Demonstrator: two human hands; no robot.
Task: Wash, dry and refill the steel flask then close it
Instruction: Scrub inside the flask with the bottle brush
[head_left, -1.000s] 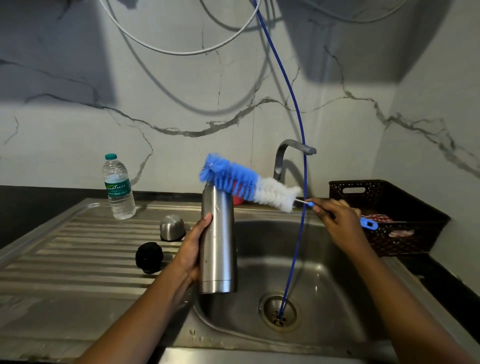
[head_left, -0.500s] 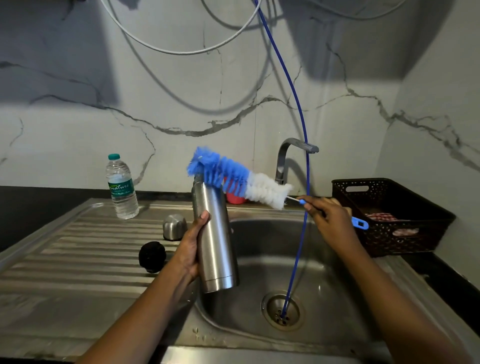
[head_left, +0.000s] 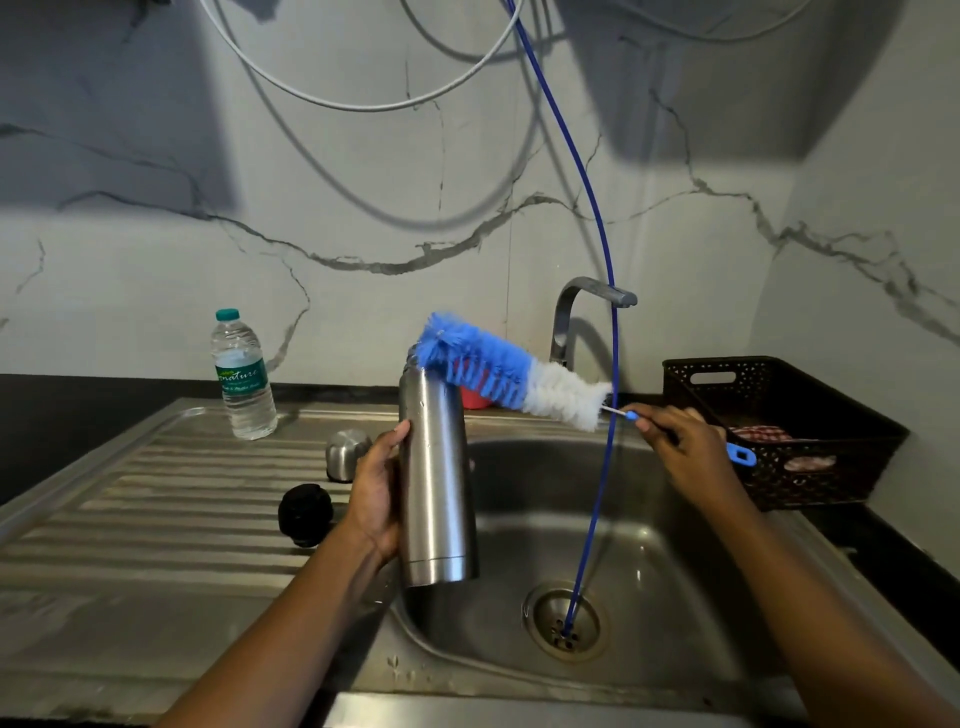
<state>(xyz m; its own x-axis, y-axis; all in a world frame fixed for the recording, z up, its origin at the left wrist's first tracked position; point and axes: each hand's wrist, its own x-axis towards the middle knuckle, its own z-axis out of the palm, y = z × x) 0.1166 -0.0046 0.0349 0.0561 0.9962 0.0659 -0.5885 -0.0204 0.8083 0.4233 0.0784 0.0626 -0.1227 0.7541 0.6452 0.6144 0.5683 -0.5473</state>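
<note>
The steel flask (head_left: 435, 478) stands nearly upright over the sink's left edge, gripped around its middle by my left hand (head_left: 376, 493). A bottle brush (head_left: 511, 376) with blue and white bristles lies slanted across the flask's open mouth, its blue tip touching the rim. My right hand (head_left: 685, 449) pinches the brush's thin blue handle to the right. On the ribbed drainboard (head_left: 156, 519) lie the steel cup lid (head_left: 347, 453) and the black stopper (head_left: 305, 512). A plastic water bottle (head_left: 243, 375) with a green cap stands at the back left.
The steel sink basin (head_left: 649, 561) lies below, with a drain (head_left: 565, 621) into which a thin blue hose (head_left: 602, 415) hangs. The tap (head_left: 582, 312) rises behind. A dark perforated basket (head_left: 779, 431) sits at the right. A red object (head_left: 474, 397) is partly hidden behind the flask.
The flask has tilted slightly and the brush tip has come down against its mouth. Both hands shifted a little left in view.
</note>
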